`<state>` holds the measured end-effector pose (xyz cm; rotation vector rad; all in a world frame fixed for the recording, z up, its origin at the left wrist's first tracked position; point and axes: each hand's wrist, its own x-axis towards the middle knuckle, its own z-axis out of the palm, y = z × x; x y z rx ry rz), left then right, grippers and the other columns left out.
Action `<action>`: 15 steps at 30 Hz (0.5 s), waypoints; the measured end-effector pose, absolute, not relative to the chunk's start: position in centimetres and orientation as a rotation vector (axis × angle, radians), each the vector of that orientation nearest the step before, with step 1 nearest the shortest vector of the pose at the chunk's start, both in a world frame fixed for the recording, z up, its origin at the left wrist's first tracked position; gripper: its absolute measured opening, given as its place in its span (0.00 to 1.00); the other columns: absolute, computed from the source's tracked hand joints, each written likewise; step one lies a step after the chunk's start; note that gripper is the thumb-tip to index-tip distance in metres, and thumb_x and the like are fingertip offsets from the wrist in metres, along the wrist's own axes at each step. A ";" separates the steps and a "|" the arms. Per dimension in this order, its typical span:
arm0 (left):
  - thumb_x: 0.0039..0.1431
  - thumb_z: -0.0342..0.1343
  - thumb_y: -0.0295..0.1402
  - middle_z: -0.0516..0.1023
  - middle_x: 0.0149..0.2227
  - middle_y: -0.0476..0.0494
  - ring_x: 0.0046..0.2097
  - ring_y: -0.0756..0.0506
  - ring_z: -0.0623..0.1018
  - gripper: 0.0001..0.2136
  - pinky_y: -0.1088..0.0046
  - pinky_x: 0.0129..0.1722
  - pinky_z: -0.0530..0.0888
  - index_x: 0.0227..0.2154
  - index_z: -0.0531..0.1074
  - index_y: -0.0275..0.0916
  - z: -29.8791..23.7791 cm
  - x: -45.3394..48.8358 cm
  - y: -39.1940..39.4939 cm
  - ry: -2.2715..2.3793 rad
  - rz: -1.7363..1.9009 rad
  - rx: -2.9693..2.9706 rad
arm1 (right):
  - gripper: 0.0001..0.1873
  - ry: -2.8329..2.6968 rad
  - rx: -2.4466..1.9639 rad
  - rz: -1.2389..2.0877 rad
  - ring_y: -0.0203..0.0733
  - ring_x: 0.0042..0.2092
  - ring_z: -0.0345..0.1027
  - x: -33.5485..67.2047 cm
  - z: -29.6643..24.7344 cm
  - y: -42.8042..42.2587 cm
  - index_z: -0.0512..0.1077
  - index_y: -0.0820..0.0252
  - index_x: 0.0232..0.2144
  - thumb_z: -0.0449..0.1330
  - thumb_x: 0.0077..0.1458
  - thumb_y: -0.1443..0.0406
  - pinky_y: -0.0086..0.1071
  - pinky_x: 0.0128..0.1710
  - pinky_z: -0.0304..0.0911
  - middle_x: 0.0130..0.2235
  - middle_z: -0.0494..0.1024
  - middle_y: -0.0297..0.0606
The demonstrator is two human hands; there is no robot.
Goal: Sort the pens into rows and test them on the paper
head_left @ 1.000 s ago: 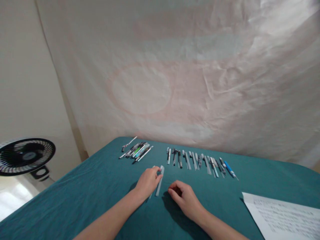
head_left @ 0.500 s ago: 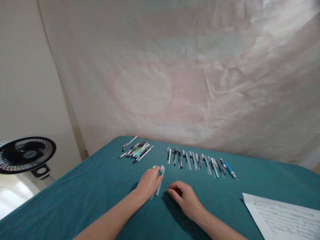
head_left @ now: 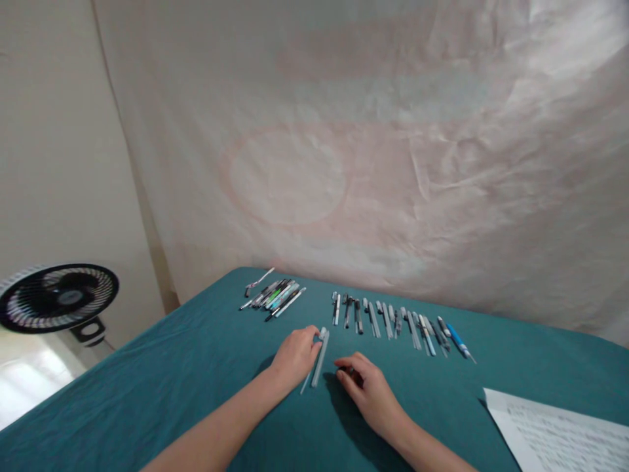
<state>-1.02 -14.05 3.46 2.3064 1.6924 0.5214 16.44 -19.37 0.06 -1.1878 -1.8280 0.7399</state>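
My left hand rests on the green cloth, its thumb and forefinger closed at a small clear pen cap. Just right of those fingers lies a clear, empty-looking pen barrel. A thin refill sticks out from beneath the hand, its far end hidden. To the right of the barrel, my right hand hovers low over the cloth with loosely curled fingers. A small gap shows between its thumb and forefinger tips, and I see nothing held there.
Beyond my hands, several pens in separated parts form a row, ending in a blue pen. A pile of pens lies back left. Written paper is at right; a black fan stands beyond the table's left edge.
The view has shifted slightly, moving the scene a little right and showing more of the refill and barrel beside my left hand. Both hands stay nearly in place.
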 end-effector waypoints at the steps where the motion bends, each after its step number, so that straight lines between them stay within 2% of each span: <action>1: 0.56 0.47 0.34 0.77 0.34 0.41 0.37 0.45 0.75 0.12 0.74 0.36 0.65 0.41 0.69 0.39 3.8 -1.2 -14.0 1.705 0.528 2.300 | 0.11 -1.830 -1.184 0.737 0.36 0.30 0.63 16.4 0.0 -19.3 0.71 0.60 0.37 0.51 0.55 0.64 0.28 0.30 0.58 0.30 0.67 0.36; 5: 0.56 0.47 0.35 0.77 0.34 0.42 0.38 0.46 0.75 0.13 0.74 0.38 0.66 0.42 0.69 0.38 5.3 -2.2 -13.6 1.742 0.568 2.290 | 0.14 -1.862 -1.157 0.735 0.35 0.27 0.63 15.6 0.1 -18.4 0.70 0.59 0.40 0.47 0.57 0.65 0.27 0.28 0.59 0.31 0.67 0.36; 7: 0.56 0.47 0.35 0.77 0.33 0.43 0.37 0.46 0.75 0.13 0.74 0.37 0.66 0.42 0.69 0.38 5.8 -2.8 -13.2 1.766 0.578 2.280 | 0.14 -1.919 -1.156 0.675 0.35 0.30 0.65 15.0 0.4 -17.4 0.70 0.58 0.40 0.47 0.57 0.67 0.27 0.30 0.59 0.32 0.68 0.37; 11: 0.55 0.47 0.36 0.77 0.31 0.45 0.36 0.46 0.75 0.13 0.75 0.35 0.66 0.41 0.70 0.39 6.1 -4.1 -12.4 1.836 0.594 2.255 | 0.11 -2.130 -1.221 0.429 0.37 0.37 0.67 13.6 1.7 -15.0 0.71 0.57 0.37 0.50 0.55 0.68 0.27 0.37 0.59 0.36 0.71 0.37; 15: 0.55 0.47 0.37 0.77 0.31 0.46 0.35 0.47 0.75 0.12 0.76 0.33 0.65 0.39 0.70 0.41 6.1 -5.6 -11.3 1.904 0.612 2.240 | 0.10 -2.313 -1.373 0.178 0.39 0.39 0.68 12.5 3.0 -13.1 0.70 0.57 0.36 0.51 0.54 0.69 0.27 0.36 0.59 0.36 0.72 0.37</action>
